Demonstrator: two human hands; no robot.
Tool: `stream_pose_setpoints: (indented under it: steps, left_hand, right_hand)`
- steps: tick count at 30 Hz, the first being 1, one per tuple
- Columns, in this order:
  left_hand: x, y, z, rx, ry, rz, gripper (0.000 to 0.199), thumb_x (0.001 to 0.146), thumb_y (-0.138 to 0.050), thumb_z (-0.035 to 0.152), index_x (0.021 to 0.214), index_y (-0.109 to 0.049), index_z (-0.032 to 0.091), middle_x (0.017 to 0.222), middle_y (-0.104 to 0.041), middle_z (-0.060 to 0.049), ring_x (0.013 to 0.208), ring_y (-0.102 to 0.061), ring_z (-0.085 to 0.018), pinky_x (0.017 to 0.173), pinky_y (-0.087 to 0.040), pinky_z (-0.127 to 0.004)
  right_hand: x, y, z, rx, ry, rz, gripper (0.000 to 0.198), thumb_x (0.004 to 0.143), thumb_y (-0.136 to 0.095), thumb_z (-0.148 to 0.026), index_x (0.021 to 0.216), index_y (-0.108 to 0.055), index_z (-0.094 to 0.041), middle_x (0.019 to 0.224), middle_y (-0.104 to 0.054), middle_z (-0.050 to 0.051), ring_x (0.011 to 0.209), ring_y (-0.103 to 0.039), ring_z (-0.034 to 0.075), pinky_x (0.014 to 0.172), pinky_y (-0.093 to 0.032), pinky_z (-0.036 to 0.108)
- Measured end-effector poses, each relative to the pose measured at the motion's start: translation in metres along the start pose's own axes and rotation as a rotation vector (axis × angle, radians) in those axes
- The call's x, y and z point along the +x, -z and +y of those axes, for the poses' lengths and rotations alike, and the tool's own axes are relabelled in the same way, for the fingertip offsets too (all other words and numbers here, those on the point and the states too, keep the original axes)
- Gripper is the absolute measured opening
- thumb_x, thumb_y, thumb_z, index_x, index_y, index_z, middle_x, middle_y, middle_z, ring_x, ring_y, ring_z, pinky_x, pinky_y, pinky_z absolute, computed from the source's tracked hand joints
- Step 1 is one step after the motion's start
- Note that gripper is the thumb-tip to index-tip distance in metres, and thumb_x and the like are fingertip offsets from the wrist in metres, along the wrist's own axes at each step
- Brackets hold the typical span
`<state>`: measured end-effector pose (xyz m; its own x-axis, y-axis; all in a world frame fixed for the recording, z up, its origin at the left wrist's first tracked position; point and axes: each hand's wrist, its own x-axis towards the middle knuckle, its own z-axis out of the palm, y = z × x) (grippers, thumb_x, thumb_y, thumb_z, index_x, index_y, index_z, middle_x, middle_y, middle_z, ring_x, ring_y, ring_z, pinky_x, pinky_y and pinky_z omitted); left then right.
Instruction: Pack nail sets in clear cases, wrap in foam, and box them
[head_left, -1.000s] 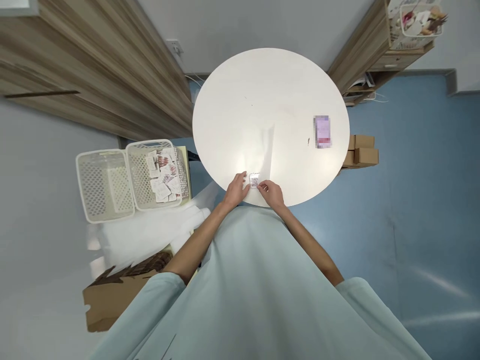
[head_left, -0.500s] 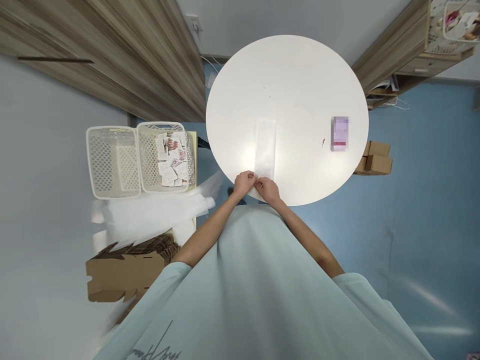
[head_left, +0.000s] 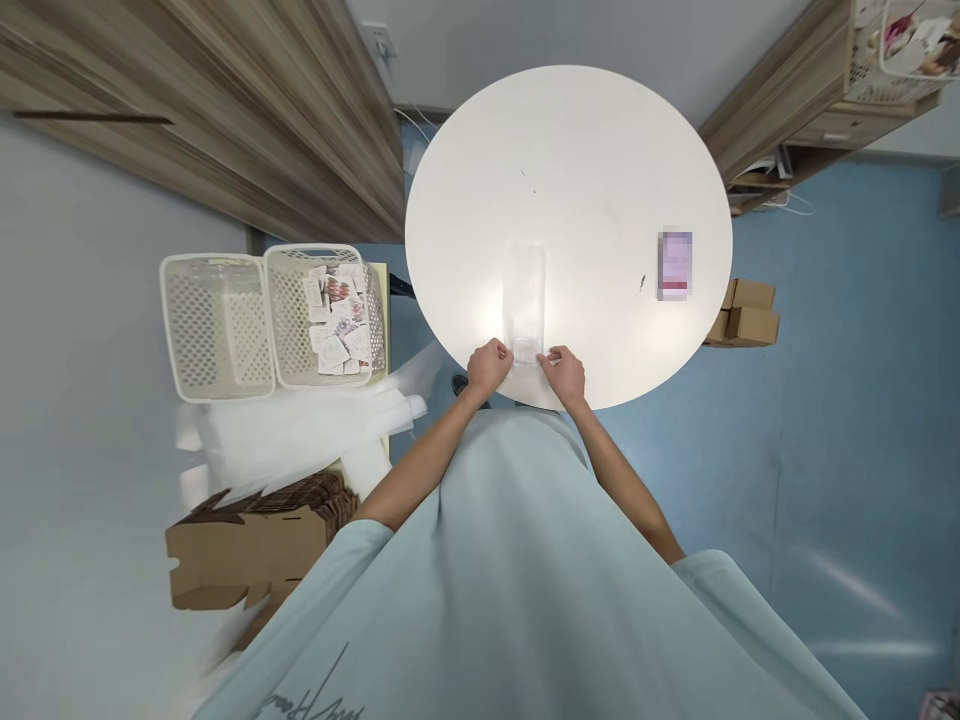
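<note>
A long, narrow strip of translucent plastic wrap [head_left: 524, 295] lies flat on the white round table [head_left: 570, 140], its length pointing away from me. At its near end is a pale rectangular patch; whether this is a fold or a small thing under the plastic I cannot make out. My left hand [head_left: 490, 366] has its fingers closed in a pinch at the left near corner. On the opposite side, my right hand [head_left: 564, 374] pinches the right near corner between thumb and fingers.
A blurred purple box [head_left: 676, 264] stands on the table's right side. Left of the table are two white baskets [head_left: 217, 330], one holding printed cards [head_left: 341, 320], white plastic sheets [head_left: 285, 435] and flat cardboard boxes [head_left: 240, 550]. Small brown boxes [head_left: 752, 312] sit beyond the right edge.
My hands have moved apart, from together at the middle of the near end to its two corners. The right hand has shifted right. The view has shifted slightly.
</note>
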<state>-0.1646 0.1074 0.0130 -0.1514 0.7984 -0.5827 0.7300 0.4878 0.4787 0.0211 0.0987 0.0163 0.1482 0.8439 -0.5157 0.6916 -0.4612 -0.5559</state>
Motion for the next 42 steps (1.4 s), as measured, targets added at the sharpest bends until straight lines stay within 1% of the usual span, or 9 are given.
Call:
stream_pose_setpoints:
  steps: [10,14,17,19,23,30,34,38,42]
  left_hand:
    - [-0.002,0.000,0.006,0.099,0.003,0.044,0.020,0.098,-0.056,0.029,0.116,-0.061,0.022,0.107,-0.075,-0.012,0.100,-0.070,-0.032,0.087,-0.054,-0.042]
    - [-0.006,0.000,0.001,0.080,-0.360,0.133,0.041,0.098,-0.050,0.019,0.138,-0.056,0.017,0.137,-0.065,-0.018,0.126,-0.062,-0.033,0.104,-0.051,-0.047]
    - [-0.009,0.001,-0.004,0.132,-0.671,0.039,0.051,0.099,-0.053,0.023,0.150,-0.053,0.019,0.159,-0.051,-0.017,0.150,-0.044,-0.034,0.122,-0.037,-0.052]
    - [-0.011,0.000,-0.009,0.171,-0.771,-0.049,0.056,0.100,-0.058,0.035,0.153,-0.051,0.020,0.166,-0.044,-0.017,0.158,-0.034,-0.035,0.127,-0.030,-0.054]
    - [-0.012,-0.005,-0.019,0.237,-0.813,-0.134,0.082,0.089,-0.075,0.049,0.159,-0.045,0.016,0.173,-0.032,-0.020,0.162,-0.026,-0.039,0.129,-0.023,-0.055]
    - [-0.014,-0.004,-0.020,0.320,-0.775,-0.134,0.075,0.084,-0.063,0.011,0.157,-0.048,0.016,0.168,-0.042,-0.016,0.156,-0.038,-0.035,0.126,-0.031,-0.054]
    - [-0.015,-0.001,-0.019,0.278,-0.751,-0.132,0.074,0.082,-0.063,0.012,0.155,-0.052,0.021,0.164,-0.049,-0.014,0.150,-0.044,-0.035,0.125,-0.034,-0.056]
    - [-0.013,0.001,-0.016,0.225,-0.721,-0.135,0.070,0.083,-0.063,0.015,0.153,-0.055,0.021,0.162,-0.052,-0.013,0.148,-0.046,-0.035,0.123,-0.037,-0.055]
    - [-0.007,0.003,-0.012,0.183,-0.689,-0.162,0.068,0.083,-0.064,0.016,0.151,-0.059,0.022,0.158,-0.056,-0.012,0.147,-0.049,-0.035,0.124,-0.037,-0.056]
  right_hand:
    - [0.010,-0.017,0.003,0.173,-0.082,-0.017,0.023,0.089,-0.070,-0.043,0.099,-0.067,-0.021,0.105,-0.078,0.008,0.097,-0.073,0.022,0.088,-0.055,0.033]
    - [0.010,-0.017,0.005,0.235,-0.109,-0.040,0.025,0.087,-0.071,-0.044,0.098,-0.067,-0.021,0.100,-0.079,0.007,0.094,-0.074,0.022,0.087,-0.056,0.034]
    - [0.010,-0.017,0.008,0.276,-0.112,-0.043,0.026,0.087,-0.072,-0.044,0.098,-0.068,-0.021,0.097,-0.079,0.006,0.091,-0.074,0.022,0.084,-0.057,0.033]
    - [0.010,-0.017,0.009,0.299,-0.112,-0.044,0.026,0.087,-0.072,-0.044,0.098,-0.069,-0.021,0.096,-0.080,0.006,0.090,-0.074,0.021,0.083,-0.058,0.033]
    - [0.010,-0.016,0.012,0.336,-0.124,-0.063,0.030,0.086,-0.074,-0.045,0.101,-0.069,-0.020,0.097,-0.080,0.007,0.087,-0.075,0.021,0.080,-0.059,0.033]
    - [0.005,-0.008,0.012,0.410,-0.165,-0.163,0.029,0.089,-0.075,-0.043,0.102,-0.069,-0.017,0.090,-0.079,0.007,0.075,-0.075,0.019,0.074,-0.060,0.031]
    - [-0.005,0.011,0.012,0.133,-0.010,-0.135,0.020,0.098,-0.063,-0.032,0.112,-0.070,-0.019,0.100,-0.080,0.007,0.080,-0.075,0.020,0.082,-0.059,0.035]
    - [-0.013,0.027,0.008,-0.140,0.376,-0.149,0.056,0.091,-0.059,-0.013,0.145,-0.059,-0.028,0.157,-0.057,0.008,0.097,-0.073,0.021,0.087,-0.059,0.037]
    - [-0.013,0.026,0.006,-0.234,0.506,-0.268,0.064,0.090,-0.057,-0.011,0.151,-0.055,-0.031,0.166,-0.047,0.004,0.104,-0.071,0.023,0.088,-0.059,0.038]
